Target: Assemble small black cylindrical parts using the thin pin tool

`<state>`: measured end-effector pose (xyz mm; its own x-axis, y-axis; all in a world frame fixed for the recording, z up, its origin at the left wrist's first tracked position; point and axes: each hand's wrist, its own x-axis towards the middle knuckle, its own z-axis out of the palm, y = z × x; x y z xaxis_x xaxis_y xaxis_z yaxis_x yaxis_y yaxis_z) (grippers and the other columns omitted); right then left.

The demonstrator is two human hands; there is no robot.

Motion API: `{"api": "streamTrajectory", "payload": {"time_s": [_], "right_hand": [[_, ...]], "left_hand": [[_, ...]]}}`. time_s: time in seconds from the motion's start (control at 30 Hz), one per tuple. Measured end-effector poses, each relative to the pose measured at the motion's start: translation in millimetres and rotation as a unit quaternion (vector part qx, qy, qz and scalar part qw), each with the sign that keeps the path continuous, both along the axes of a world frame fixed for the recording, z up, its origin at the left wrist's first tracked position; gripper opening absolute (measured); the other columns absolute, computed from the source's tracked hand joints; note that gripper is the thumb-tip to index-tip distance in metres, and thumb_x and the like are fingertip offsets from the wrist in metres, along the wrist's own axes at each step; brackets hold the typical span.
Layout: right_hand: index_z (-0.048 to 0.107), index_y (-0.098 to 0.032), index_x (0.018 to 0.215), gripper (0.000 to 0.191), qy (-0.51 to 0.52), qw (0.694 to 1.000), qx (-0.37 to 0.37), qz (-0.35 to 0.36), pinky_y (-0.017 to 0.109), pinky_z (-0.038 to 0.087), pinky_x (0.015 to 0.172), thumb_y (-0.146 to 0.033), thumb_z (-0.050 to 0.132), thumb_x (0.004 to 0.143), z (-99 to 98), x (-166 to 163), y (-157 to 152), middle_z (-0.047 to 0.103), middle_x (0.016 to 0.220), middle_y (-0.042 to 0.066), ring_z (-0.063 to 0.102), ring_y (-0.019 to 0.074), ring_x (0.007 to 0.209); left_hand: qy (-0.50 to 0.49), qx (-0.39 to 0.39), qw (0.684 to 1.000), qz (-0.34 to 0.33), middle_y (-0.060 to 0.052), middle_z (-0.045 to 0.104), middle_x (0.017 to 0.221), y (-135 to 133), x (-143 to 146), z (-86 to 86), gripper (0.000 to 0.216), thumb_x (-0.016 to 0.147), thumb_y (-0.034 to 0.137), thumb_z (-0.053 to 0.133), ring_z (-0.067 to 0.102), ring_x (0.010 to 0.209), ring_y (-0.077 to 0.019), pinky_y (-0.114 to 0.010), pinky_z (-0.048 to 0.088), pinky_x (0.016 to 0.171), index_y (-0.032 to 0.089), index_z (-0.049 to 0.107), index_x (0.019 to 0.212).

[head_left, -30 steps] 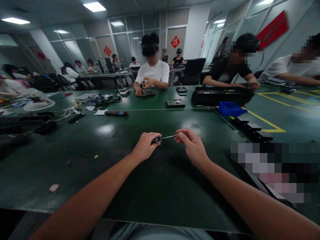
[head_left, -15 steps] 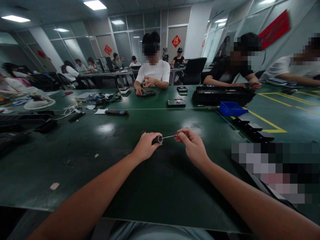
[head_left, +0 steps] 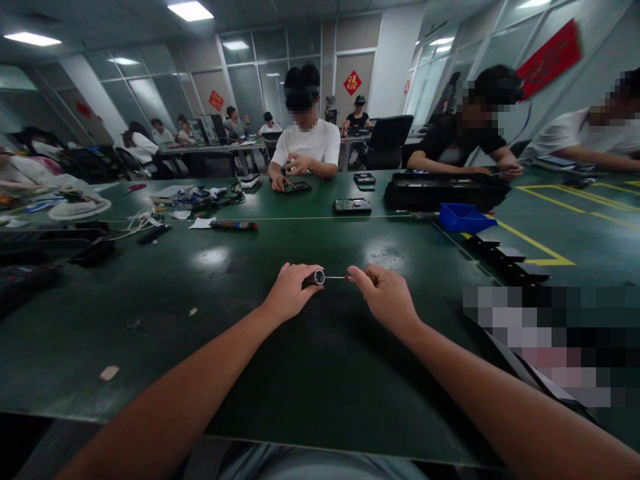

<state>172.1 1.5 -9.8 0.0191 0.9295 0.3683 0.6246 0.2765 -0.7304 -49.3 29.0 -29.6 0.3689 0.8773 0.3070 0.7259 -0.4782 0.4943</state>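
Observation:
My left hand is wrapped round a dark cylinder with a pale round rim at its open end, which faces right. Most of the cylinder's body is hidden by my fingers, so its kind is unclear. In my right hand is a screwdriver with a reddish handle, mostly covered by the closed fingers. Its thin metal shaft points left and reaches the cylinder's round end. Both hands are held over the middle of the green table.
Across the table a person in a white shirt handles a circuit part. A hard drive, a blue bin and a long black casing lie beyond my hands. Farther left are a dark pen-like tool and tangled cables.
My right hand's fingers have closed further round the screwdriver handle, thumb now stretched along it. The shaft sits more level. My left hand and the cylinder have barely shifted.

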Motion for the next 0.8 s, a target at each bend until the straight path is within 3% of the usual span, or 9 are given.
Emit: {"api": "streamTrajectory", "payload": {"time_s": [0.17,0.27,0.43,0.5,0.67,0.8], "right_hand": [[0.06,-0.022,0.072,0.033,0.014,1.0,0.006,0.024,0.029,0.038,0.055,-0.05,0.061,0.091,0.1,0.6,-1.2,0.063,0.061,0.0,0.056,0.0159,0.056],[0.064,-0.022,0.086,0.02,0.033,0.997,0.027,0.057,0.032,0.047,0.065,-0.041,0.061,0.091,0.4,0.6,-1.7,0.071,0.078,0.004,0.066,0.0194,0.07],[0.067,-0.022,0.098,0.015,0.036,0.991,0.036,0.123,0.035,0.051,0.077,-0.03,0.056,0.092,2.3,-0.4,-4.2,0.075,0.093,0.006,0.07,0.0214,0.085],[0.068,-0.022,0.097,0.017,0.031,0.991,0.026,0.125,0.034,0.051,0.074,-0.033,0.056,0.093,3.3,-0.2,-5.2,0.074,0.089,0.004,0.07,0.0206,0.081],[0.07,-0.022,0.091,0.037,0.015,0.996,-0.02,0.089,0.03,0.043,0.06,-0.044,0.043,0.101,4.1,-0.2,-4.7,0.062,0.057,-0.002,0.06,0.0166,0.056],[0.068,-0.021,0.109,0.029,0.028,0.996,-0.014,0.087,0.03,0.043,0.059,-0.037,0.047,0.098,2.5,-1.1,-3.1,0.063,0.063,-0.001,0.061,0.0172,0.058]], "left_hand": [[0.011,-0.004,1.0,-0.004,-0.004,0.069,0.123,-0.3,-0.2,0.7,0.033,0.092,0.028,0.067,0.059,0.119,-0.0258,-0.056,0.028,0.116,0.026,0.064,0.125],[0.009,-0.006,1.0,-0.004,-0.004,0.069,0.124,0.6,-0.9,-0.8,0.034,0.092,0.029,0.068,0.059,0.121,-0.0261,-0.057,0.026,0.116,0.027,0.064,0.126],[0.003,-0.005,1.0,0.001,-0.005,0.069,0.125,1.5,-2.2,-2.3,0.035,0.092,0.029,0.068,0.059,0.12,-0.0263,-0.058,0.027,0.116,0.027,0.064,0.127],[0.004,-0.005,1.0,-0.001,-0.004,0.068,0.125,1.4,-2.4,-2.5,0.035,0.092,0.029,0.068,0.059,0.121,-0.0262,-0.058,0.026,0.116,0.027,0.064,0.127],[0.015,-0.001,1.0,-0.005,-0.004,0.069,0.123,1.1,-2.0,-2.6,0.033,0.093,0.03,0.066,0.059,0.12,-0.0256,-0.057,0.027,0.116,0.028,0.064,0.126],[0.016,-0.006,1.0,-0.007,-0.004,0.069,0.123,0.9,-1.4,-3.1,0.032,0.093,0.031,0.066,0.059,0.12,-0.0263,-0.058,0.026,0.116,0.028,0.064,0.125]]}}
